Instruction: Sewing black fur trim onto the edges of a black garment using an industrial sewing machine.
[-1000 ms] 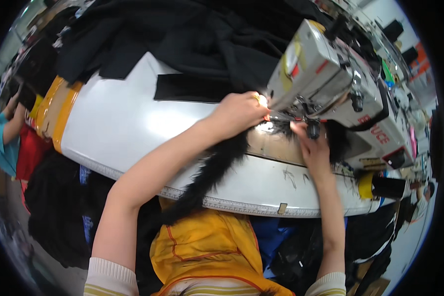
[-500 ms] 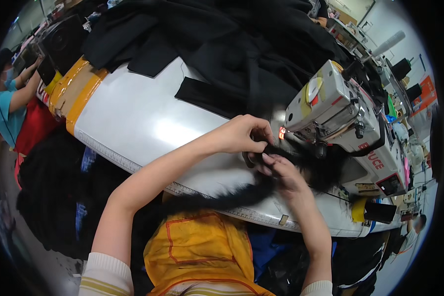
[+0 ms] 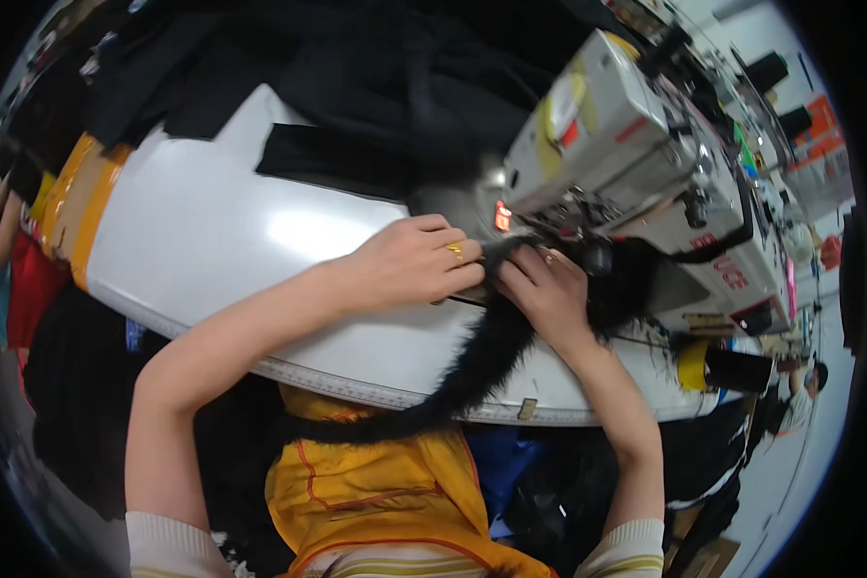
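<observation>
Black fur strip [image 3: 482, 361] bunched between two hands beside a sewing machine [image 3: 592, 125]

The right hand [image 3: 552, 289] has its fingers bent over the fur and appears to grasp it, pressing it down just in front of the machine's head; its thumb is hard to make out. Curled fingers on the left hand [image 3: 416, 258] meet the strip's near side, though whether they pinch it or merely rest there I cannot tell. Working from both sides probably keeps the soft, slippery pile from shifting.

From the hands, the fur runs down across the white surface [image 3: 193, 231], over its front edge and onto the yellow apron [image 3: 385, 486]; surface and lap seem to carry its weight, sparing the fingers any drag. More dark fur lies right of the right hand, against the machine. Dark cloth [image 3: 376, 58] is heaped on the far side, perhaps to leave room for the forearms.
</observation>
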The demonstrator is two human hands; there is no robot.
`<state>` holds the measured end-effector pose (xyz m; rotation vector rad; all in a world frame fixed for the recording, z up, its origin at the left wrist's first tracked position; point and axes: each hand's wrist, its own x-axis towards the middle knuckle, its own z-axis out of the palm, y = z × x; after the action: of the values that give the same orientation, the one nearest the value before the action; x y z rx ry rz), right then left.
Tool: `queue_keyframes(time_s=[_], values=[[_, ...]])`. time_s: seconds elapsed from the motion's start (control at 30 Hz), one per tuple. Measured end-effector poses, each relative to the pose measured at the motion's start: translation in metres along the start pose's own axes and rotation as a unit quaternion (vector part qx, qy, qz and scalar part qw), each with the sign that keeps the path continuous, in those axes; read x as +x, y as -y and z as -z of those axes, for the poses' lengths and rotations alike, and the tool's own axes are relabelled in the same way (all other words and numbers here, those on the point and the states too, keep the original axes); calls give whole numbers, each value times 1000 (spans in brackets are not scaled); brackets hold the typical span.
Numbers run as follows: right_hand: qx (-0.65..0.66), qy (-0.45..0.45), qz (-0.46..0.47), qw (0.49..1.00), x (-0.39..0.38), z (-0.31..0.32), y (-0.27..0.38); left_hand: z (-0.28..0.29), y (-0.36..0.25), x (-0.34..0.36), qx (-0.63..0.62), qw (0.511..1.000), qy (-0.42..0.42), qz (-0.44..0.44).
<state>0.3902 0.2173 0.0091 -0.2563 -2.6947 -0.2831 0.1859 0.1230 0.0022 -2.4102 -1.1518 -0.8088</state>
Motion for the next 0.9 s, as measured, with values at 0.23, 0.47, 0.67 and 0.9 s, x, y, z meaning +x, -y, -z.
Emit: queue_keyframes(time_s=[0.23, 0.47, 0.67, 0.9], values=[[174, 81, -88, 977, 0, 6, -4, -5, 6, 7, 13, 995, 30, -90], [103, -31, 43, 993, -9, 0, -21, -10, 2, 14, -12, 999, 38, -34], [60, -92, -74, 991, -25, -31, -40, -19, 24, 22, -29, 999, 42, 2], [61, -79, -51, 994, -21, -29, -42, -17, 45, 20, -49, 998, 32, -12]])
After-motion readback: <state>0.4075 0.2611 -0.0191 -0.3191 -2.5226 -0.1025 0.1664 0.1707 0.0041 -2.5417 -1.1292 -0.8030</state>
